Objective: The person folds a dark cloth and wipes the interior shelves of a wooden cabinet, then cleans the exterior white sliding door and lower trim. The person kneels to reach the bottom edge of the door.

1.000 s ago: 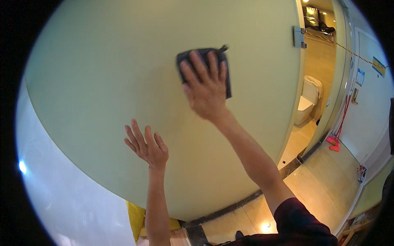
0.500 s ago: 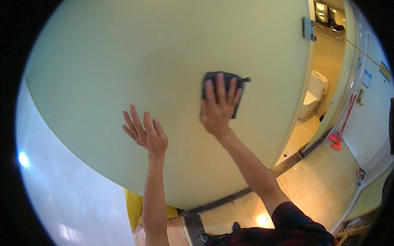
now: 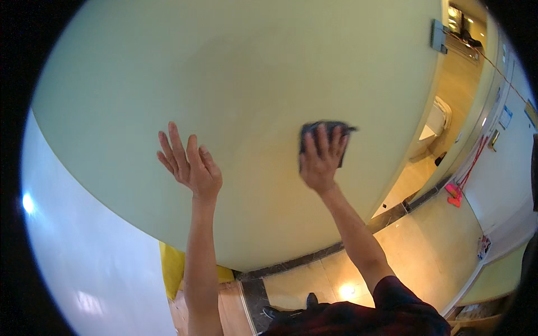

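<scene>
A dark folded cloth (image 3: 308, 134) lies flat against the pale green wall (image 3: 241, 84), pressed there under my right hand (image 3: 319, 162). The fingers of that hand stretch over the cloth, and its upper edge and a small corner stick out past them. To the left, my left hand (image 3: 193, 168) is raised in front of the wall with its fingers spread and nothing in it. Whether its fingertips touch the surface, I cannot tell.
At the right, a doorway shows a white toilet (image 3: 435, 120). A grey metal fitting (image 3: 439, 36) sits at the door edge, with a cord running right. Beyond stand a white door (image 3: 504, 173) and a pink-red object (image 3: 454, 194). Yellow fabric (image 3: 172, 269) hangs lower left.
My right hand and the cloth have moved right and downward across the wall in view. My left hand sits slightly higher and further left, still spread.
</scene>
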The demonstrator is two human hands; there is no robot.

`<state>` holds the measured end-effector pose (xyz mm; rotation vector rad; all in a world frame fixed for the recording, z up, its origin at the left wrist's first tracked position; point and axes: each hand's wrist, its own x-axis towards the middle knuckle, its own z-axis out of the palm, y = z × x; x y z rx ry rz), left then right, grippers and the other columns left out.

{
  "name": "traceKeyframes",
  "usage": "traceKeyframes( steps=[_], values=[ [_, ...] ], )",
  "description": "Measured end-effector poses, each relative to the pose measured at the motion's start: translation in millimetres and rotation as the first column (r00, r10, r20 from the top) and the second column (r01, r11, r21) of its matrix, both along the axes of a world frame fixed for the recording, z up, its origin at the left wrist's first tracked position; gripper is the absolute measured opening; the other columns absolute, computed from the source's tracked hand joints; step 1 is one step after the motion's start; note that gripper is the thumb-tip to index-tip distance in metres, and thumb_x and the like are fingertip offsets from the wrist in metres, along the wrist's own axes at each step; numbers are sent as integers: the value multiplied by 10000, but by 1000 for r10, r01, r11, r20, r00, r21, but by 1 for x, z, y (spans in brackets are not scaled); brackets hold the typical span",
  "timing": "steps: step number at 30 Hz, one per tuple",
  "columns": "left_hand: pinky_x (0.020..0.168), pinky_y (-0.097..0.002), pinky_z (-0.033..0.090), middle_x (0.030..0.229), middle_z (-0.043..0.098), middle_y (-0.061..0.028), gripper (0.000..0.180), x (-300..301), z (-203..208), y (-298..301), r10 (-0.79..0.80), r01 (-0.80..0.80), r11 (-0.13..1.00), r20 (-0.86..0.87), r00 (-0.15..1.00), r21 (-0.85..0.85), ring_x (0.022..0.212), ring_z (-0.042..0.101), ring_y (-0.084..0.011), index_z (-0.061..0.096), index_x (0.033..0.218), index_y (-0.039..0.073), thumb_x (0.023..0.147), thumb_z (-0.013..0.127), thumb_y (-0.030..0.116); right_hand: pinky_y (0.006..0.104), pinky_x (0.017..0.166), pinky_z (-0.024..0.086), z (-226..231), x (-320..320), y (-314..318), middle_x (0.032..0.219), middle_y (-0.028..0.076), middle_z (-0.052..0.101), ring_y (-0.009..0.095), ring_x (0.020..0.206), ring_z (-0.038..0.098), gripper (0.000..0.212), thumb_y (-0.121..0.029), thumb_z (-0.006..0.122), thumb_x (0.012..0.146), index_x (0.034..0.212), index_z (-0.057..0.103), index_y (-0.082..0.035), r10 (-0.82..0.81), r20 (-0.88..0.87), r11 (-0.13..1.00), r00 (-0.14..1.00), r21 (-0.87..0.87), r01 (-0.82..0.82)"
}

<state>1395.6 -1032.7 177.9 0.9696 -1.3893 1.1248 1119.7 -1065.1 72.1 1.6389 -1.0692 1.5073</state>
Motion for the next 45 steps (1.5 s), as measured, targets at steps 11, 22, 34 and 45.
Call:
traceKeyframes(
  steps=[11, 22, 34, 45],
  values=[
    [1218, -551, 128, 1512, 497, -181, 258, 9, 4, -3, -290, 291, 957, -36, 956, 16, 1487, 321, -405, 581, 1222, 34, 1001, 457, 79, 627, 1193, 69, 64, 134, 17, 1564, 28, 448, 413, 1473, 301, 451, -223, 622, 906, 1354, 637, -183, 168, -78, 984, 983, -43, -172],
    [1149, -492, 352, 1383, 624, -140, 224, 51, 22, 20, -379, 373, 914, 2, 926, 159, 1388, 491, -352, 618, 1152, 24, 985, 468, 19, 458, 1197, 199, -104, 124, 42, 1567, -94, 427, 173, 1318, 450, 605, -130, 573, 865, 1453, 544, -267, 335, -616, 942, 713, 246, -229],
    [990, -395, 487, 1296, 653, -222, 259, 73, 11, 80, -583, 679, 732, -565, 584, -54, 1249, 602, -300, 576, 1216, -17, 1049, 436, 122, 575, 1202, 112, 97, 212, 38, 1583, -16, 415, 339, 1415, 377, 535, -177, 615, 875, 1408, 594, -214, 291, -178, 957, 940, 49, -287],
    [1010, -351, 448, 1304, 641, -183, 285, 19, -167, 121, -248, 611, 749, -747, 617, 256, 1176, 604, -260, 613, 1255, -51, 1034, 490, 81, 466, 1130, 263, -50, 200, 50, 1520, -83, 477, 218, 1308, 453, 522, -187, 633, 842, 1360, 630, -256, 395, -452, 912, 800, 296, -283]
  ],
)
